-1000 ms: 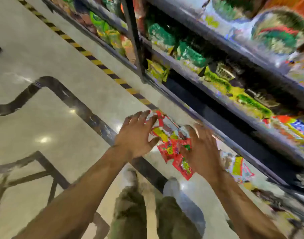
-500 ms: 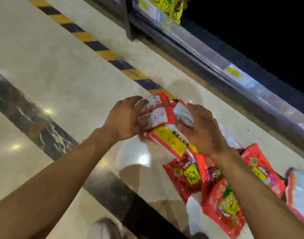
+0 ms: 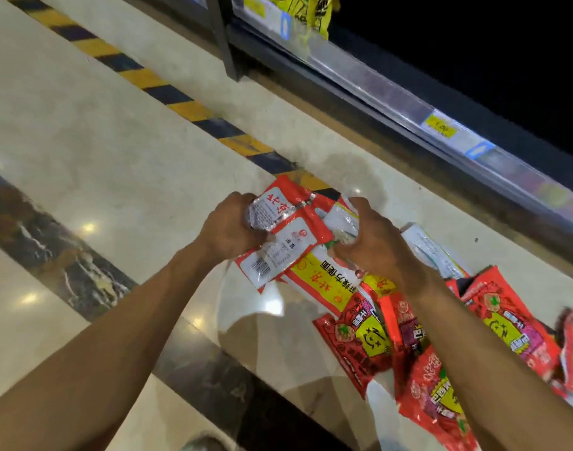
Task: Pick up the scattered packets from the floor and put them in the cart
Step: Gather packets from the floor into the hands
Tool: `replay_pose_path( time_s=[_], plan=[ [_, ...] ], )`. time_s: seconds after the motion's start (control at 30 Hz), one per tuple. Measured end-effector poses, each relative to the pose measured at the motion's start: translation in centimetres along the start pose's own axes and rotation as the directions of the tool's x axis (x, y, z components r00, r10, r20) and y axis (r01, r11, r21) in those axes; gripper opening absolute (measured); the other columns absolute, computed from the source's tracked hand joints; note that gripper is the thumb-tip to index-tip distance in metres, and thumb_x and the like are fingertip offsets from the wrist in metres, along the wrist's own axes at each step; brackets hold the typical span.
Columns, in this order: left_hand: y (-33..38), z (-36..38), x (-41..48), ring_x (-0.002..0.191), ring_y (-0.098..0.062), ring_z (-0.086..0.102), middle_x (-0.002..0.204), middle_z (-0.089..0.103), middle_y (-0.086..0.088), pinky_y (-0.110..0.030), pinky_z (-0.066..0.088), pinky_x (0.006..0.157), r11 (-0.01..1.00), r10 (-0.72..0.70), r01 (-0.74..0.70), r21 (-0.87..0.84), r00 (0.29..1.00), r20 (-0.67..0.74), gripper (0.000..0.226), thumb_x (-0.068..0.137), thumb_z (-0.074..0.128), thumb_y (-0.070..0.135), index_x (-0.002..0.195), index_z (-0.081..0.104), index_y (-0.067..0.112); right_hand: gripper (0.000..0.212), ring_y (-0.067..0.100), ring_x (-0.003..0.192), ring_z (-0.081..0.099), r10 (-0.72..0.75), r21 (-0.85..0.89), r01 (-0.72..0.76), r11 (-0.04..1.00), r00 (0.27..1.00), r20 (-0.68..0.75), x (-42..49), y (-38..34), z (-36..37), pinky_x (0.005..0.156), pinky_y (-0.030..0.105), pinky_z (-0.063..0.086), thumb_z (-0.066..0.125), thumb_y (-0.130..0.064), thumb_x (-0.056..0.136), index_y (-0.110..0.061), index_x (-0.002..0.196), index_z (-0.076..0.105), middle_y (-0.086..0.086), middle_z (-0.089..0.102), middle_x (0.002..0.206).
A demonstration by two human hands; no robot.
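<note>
Because the polished cream stone floor [image 3: 116, 157] is glossy, I judge that the flat red-and-yellow plastic food packets [image 3: 360, 343] scattered on it at lower right will slide. They look light, soft and slippery. The dark metal shelf [image 3: 360, 76] beside them holds hanging yellow packets [image 3: 311, 11]; no cart is in view. A bundle of red-and-white packets [image 3: 288, 236] is held above the floor. I would pinch each by a sealed edge. The left hand [image 3: 233, 226] grips the bundle's left side and the right hand [image 3: 373, 245] grips its right.
</note>
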State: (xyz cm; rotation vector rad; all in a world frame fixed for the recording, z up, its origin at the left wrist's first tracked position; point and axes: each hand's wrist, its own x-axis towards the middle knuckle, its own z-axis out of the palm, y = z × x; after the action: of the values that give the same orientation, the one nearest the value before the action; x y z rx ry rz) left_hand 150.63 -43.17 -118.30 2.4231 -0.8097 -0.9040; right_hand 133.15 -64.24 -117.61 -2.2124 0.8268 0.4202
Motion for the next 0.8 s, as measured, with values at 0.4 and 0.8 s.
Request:
replay_pose_path(
  time_s=[0.4, 0.8],
  plan=[
    [3.9, -7.7, -9.7, 0.084, -0.021, 0.079, 0.104, 0.079, 0.000, -0.045, 0.065, 0.079, 0.767, -0.296, 0.251, -0.590, 0.955, 0.022, 0.037, 0.086, 0.084, 0.024, 0.117, 0.065, 0.018, 0.043, 0.006, 0.087, 0.073, 0.029, 0.369, -0.113, 0.923, 0.974, 0.224, -6.3, -5.6, -9.4, 0.079, 0.020, 0.058, 0.092, -0.013, 0.076, -0.020, 0.108, 0.065, -0.009, 0.076, 0.098],
    [27.2, -30.6, -37.3, 0.096, -0.024, 0.077, 0.112, 0.078, 0.002, -0.055, 0.060, 0.094, 0.603, -0.433, 0.293, -0.742, 0.902, 0.005, 0.040, 0.084, 0.086, 0.027, 0.117, 0.065, 0.019, 0.018, 0.019, 0.075, 0.079, 0.310, 0.845, -0.289, 0.450, 0.938, 0.155, -35.7, -23.1, -31.9, 0.065, 0.028, 0.058, 0.082, -0.003, 0.083, -0.005, 0.100, 0.076, 0.007, 0.081, 0.089]
  ],
)
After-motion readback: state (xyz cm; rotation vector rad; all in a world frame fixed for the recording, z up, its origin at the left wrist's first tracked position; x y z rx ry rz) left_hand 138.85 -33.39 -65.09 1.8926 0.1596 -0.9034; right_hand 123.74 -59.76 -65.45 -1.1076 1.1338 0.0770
